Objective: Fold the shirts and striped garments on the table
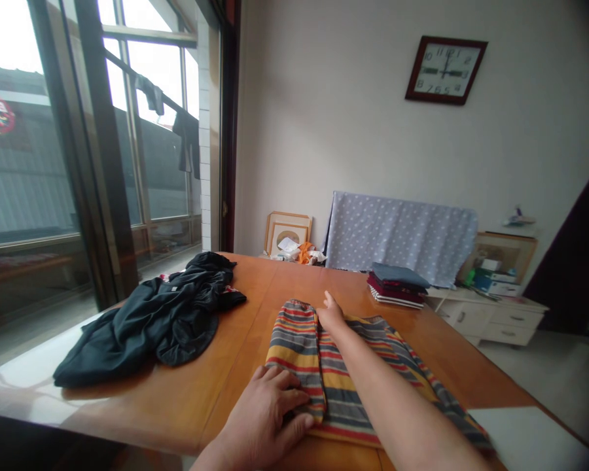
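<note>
Here we are at the bench (240,294), and the striped knit garment (358,379) lies flat in the middle of it, bands of red, yellow and grey running across, with its left side folded over in a long narrow panel (297,353). The left hand (260,418) is pressed flat on the near end of that panel, fingers spread, wide open, gripping nothing. The right hand (330,313) is out at the far edge, right beside the top of the panel, fingers loosely together, resting on the cloth with no visible pinch.

To the left, well apart, sits a rumpled black garment (147,327). Over on the far right of the bench, a stack of folded clothes (397,284) in blue and dark red sits on something white. Beyond the bench's far edge, there's a polka-dot cloth (397,235) draped upright, picture frames (287,232) leaning by the wall, and a white drawer cabinet (488,320) to the right. A square wall clock (444,70) hangs above, and dark clothes (187,140) hang on a rail by the window (152,163).
</note>
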A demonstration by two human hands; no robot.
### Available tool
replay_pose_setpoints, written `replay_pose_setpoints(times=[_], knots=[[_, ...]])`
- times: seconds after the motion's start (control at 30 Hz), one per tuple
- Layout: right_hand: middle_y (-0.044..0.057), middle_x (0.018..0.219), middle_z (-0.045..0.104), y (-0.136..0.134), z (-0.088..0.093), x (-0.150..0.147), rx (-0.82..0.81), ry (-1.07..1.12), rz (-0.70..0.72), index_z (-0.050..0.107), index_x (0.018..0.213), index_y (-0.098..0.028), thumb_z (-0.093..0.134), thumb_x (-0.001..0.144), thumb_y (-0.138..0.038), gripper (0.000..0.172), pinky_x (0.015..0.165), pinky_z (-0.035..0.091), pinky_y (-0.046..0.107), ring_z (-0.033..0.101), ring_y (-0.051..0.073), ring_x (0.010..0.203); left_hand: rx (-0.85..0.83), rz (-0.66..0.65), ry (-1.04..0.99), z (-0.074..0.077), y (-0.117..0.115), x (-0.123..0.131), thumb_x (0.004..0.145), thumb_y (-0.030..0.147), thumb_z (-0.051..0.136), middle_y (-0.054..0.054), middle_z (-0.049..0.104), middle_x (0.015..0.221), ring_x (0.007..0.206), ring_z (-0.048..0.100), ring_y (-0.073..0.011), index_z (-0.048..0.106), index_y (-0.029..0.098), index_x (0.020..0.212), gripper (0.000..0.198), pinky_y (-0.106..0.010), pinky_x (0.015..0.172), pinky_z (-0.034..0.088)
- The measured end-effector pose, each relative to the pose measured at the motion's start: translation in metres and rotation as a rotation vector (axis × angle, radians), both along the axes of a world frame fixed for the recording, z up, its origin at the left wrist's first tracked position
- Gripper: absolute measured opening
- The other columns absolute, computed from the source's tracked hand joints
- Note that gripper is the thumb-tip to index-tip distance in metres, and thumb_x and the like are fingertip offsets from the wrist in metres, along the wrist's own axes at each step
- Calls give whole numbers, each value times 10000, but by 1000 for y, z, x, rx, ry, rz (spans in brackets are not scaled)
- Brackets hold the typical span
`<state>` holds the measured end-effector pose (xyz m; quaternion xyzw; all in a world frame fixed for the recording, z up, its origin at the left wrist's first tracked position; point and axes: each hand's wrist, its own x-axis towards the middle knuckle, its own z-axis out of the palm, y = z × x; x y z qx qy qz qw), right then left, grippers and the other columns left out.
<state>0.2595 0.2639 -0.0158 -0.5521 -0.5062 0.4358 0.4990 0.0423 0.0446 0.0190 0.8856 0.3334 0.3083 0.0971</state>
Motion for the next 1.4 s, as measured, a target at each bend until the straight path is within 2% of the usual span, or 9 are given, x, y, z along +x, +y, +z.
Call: replay_pose_setpoints(times=[0.2,0.33,0.53,0.7,0.8,0.9,1.03,1.17,1.4], knots=[[37,1384,626,-9,3,-26,253,-381,126,698,1210,-283,622,868,-247,353,1197,298,400,458,276,1390,-32,97,-56,-17,7,-4,1021,336,439,-57,732,1088,1027,646,-240,652,293,1281,338,-402,972,471],[55,1468,560,-16,-14,-41,266,-515,265,712,1162,-255,669,864,-262,301,1246,120,456,353,277,1466,-85,111,-127,-32,13,-10,1009,290,444,-61,710,1192,1111,631,-237,537,276,1392,394,-401,1024,469],[108,1544,466,-20,-24,-36,232,-638,312,653,1264,-228,646,898,-299,374,1233,29,512,273,283,1505,-195,123,-292,-31,13,-16,983,257,444,-78,673,1204,1120,630,-226,605,259,1238,301,-374,1024,492],[125,1538,467,-30,-4,-33,281,-686,305,673,1241,-201,644,894,-286,358,1225,115,493,300,322,1482,-302,302,-558,-34,21,-24,987,294,407,-55,670,1014,951,640,-208,606,222,1046,220,-351,900,521],[106,1432,579,-50,13,-33,345,-705,302,702,1174,-214,640,890,-264,295,1188,242,425,434,294,1390,-354,363,-673,-36,25,-25,953,294,442,-17,644,900,841,613,-184,592,219,958,168,-312,812,510],[76,1147,722,-89,34,-34,468,-745,303,728,1036,-216,583,922,-262,191,1008,424,356,625,238,1096,-398,365,-717,-35,25,-23,891,273,505,14,603,815,757,567,-163,583,219,906,96,-271,723,485],[16,975,721,-157,56,-32,475,-765,451,710,955,-235,568,942,-337,175,879,462,284,644,172,929,-425,365,-783,-34,24,-23,861,254,513,21,593,800,752,561,-157,567,218,875,67,-257,712,476],[47,1237,651,-203,58,-25,437,-893,591,649,1174,-260,757,779,-402,433,962,440,319,596,232,1120,-438,356,-767,-39,28,-25,872,260,508,16,615,828,765,581,-160,569,220,899,78,-264,725,485],[25,942,738,-199,52,-24,358,-958,441,712,946,-228,554,880,-200,174,796,433,268,640,185,867,-353,359,-576,-36,20,-20,925,292,456,-14,659,884,826,627,-185,580,216,954,149,-309,785,496]])
